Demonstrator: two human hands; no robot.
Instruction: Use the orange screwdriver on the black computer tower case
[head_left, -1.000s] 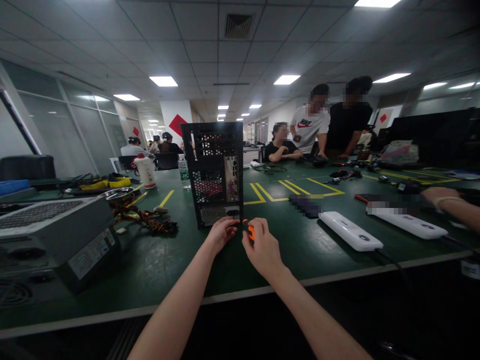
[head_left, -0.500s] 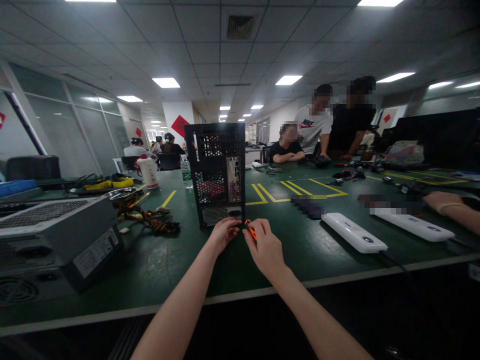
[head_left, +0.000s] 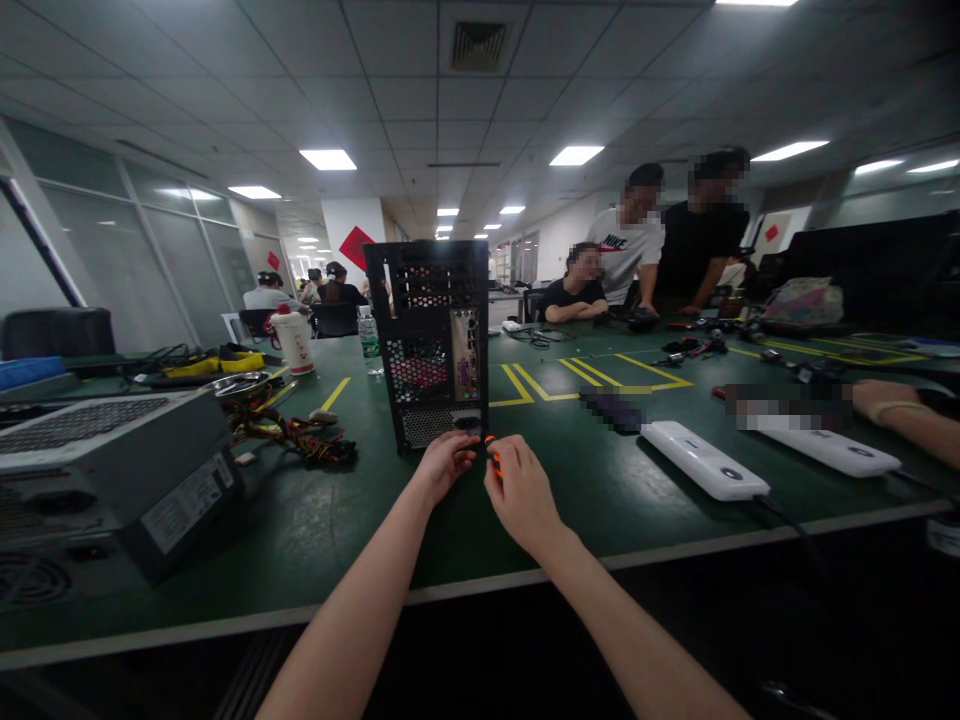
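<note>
A black computer case (head_left: 420, 325) stands upright on the green table, its back with ports and vent mesh towards me. My left hand (head_left: 445, 466) is at the case's bottom right corner, thumb and fingers pinched together; anything between them is too small to make out. Close beside it, my right hand (head_left: 525, 492) is closed around an orange and black screwdriver (head_left: 495, 460). Most of the screwdriver is hidden by my fingers, and its tip cannot be made out.
Grey power supplies (head_left: 112, 480) are stacked at the left, with bundled cables (head_left: 315, 440) behind. A water bottle (head_left: 369, 345) and a white cup (head_left: 292, 342) stand farther back. White power strips (head_left: 703, 460) lie at the right, near another person's hand (head_left: 885, 400). People are across the table.
The view has shifted slightly. My right hand and the screwdriver have moved a little relative to the case; my left hand stays at its bottom corner.
</note>
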